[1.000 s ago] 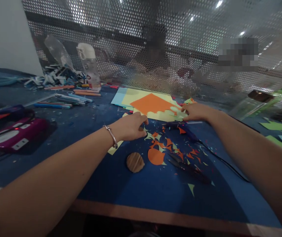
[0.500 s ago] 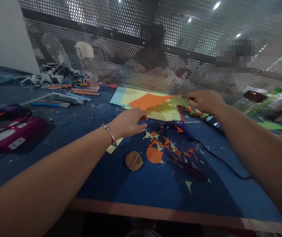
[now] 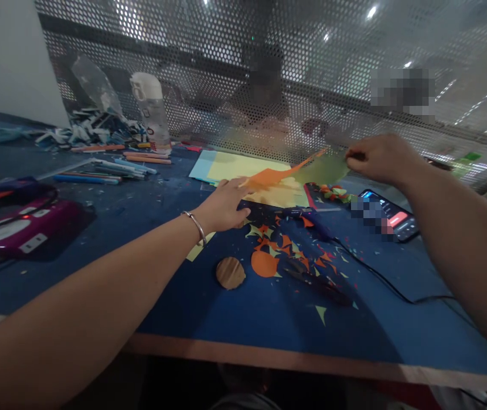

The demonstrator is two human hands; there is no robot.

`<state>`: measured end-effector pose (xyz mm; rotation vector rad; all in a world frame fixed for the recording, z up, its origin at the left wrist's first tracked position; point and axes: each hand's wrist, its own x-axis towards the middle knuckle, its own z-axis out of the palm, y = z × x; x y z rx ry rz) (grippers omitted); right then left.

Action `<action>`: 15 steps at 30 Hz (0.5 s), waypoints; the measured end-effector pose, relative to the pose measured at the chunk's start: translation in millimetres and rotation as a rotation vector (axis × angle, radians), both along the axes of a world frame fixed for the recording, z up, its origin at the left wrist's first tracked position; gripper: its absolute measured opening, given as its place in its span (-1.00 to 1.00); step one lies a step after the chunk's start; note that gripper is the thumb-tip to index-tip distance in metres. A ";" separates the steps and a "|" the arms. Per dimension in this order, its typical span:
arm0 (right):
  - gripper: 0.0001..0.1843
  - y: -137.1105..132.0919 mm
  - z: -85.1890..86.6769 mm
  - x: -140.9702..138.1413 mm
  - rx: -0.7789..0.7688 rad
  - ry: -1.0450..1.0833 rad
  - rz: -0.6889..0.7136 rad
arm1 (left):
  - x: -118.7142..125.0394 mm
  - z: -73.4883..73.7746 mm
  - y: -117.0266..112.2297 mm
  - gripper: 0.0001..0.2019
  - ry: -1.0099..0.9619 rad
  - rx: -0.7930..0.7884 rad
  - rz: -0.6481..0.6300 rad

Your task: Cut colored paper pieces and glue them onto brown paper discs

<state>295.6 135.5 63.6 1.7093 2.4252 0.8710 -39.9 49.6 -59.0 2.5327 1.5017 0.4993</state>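
Note:
My right hand point(image 3: 380, 159) is pinched on the edge of a green sheet of paper point(image 3: 324, 168), raised above the table. Beside that sheet an orange sheet of paper point(image 3: 269, 177) has its right side lifted and bent. My left hand point(image 3: 226, 205), wearing a bracelet, lies at the orange sheet's left edge with fingers stretched and thumb apart; whether its fingertips press on the paper is unclear. Below both sheets is a stack of pale yellow and blue paper point(image 3: 230, 162). Nearer me lie an orange paper circle point(image 3: 264, 264) and a round brown corrugated piece point(image 3: 230, 273).
Orange and green scraps point(image 3: 286, 245) surround a dark blue corded tool point(image 3: 312, 221). Dark scissors point(image 3: 320, 282) lie in front. A phone point(image 3: 386, 216) rests at right. On the left are a purple device point(image 3: 21, 228), several pens point(image 3: 98, 173) and a bottle point(image 3: 152, 111). A perforated screen point(image 3: 209, 68) stands behind.
My right hand has moved right and up with the green sheet, uncovering the phone. The orange sheet's right side has risen. My left hand has shifted slightly left, its fingers straighter.

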 end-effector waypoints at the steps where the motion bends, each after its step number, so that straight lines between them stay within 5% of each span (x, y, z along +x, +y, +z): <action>1: -0.74 -0.7 0.5 1.3 -0.010 0.001 0.017 | 1.1 -0.2 0.5 -0.46 0.009 0.028 0.010; 9: -0.74 -9.7 -8.8 7.0 -0.022 0.091 0.102 | 7.3 -14.1 10.7 -0.56 0.137 -0.014 0.017; 15: -0.72 -18.8 -14.2 31.5 0.146 0.333 0.045 | -1.0 -16.0 19.0 -0.49 0.121 0.002 0.156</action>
